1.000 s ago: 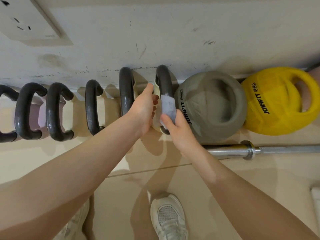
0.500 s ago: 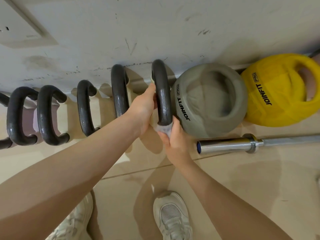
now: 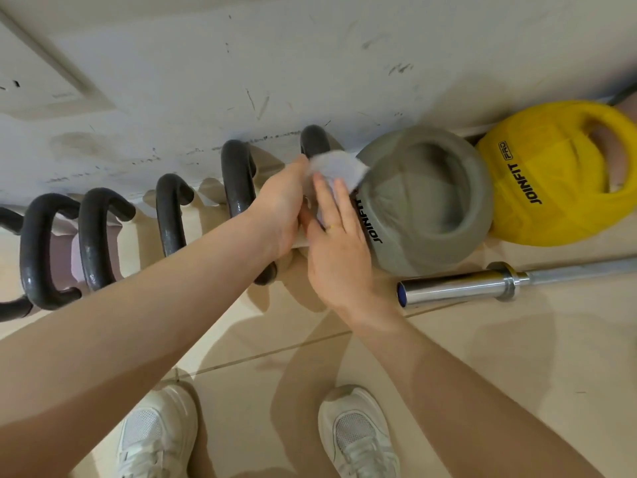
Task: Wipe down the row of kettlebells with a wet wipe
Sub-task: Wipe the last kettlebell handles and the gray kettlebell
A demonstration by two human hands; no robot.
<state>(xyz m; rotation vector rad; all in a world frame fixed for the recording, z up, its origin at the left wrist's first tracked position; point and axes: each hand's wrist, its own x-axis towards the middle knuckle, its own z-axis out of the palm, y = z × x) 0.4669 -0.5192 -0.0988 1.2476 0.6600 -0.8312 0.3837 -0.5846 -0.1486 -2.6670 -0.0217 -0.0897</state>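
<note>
A row of kettlebells with black handles (image 3: 238, 181) stands along the wall, seen from above. The rightmost black handle (image 3: 314, 139) shows only its far end; the rest is under my hands. My right hand (image 3: 336, 232) lies flat over that kettlebell and presses a pale wet wipe (image 3: 336, 167) on it, fingers stretched toward the wall. My left hand (image 3: 281, 208) cups the same kettlebell from the left. Its body is mostly hidden.
A grey JOINFIT soft kettlebell (image 3: 424, 201) and a yellow one (image 3: 555, 177) sit to the right against the wall. A steel barbell (image 3: 458, 288) lies on the tiled floor in front of them. My white shoes (image 3: 358, 432) stand below.
My right hand has moved from the near end of the handle up over the kettlebell, spreading the wipe flat toward the wall. My left hand stays on the kettlebell.
</note>
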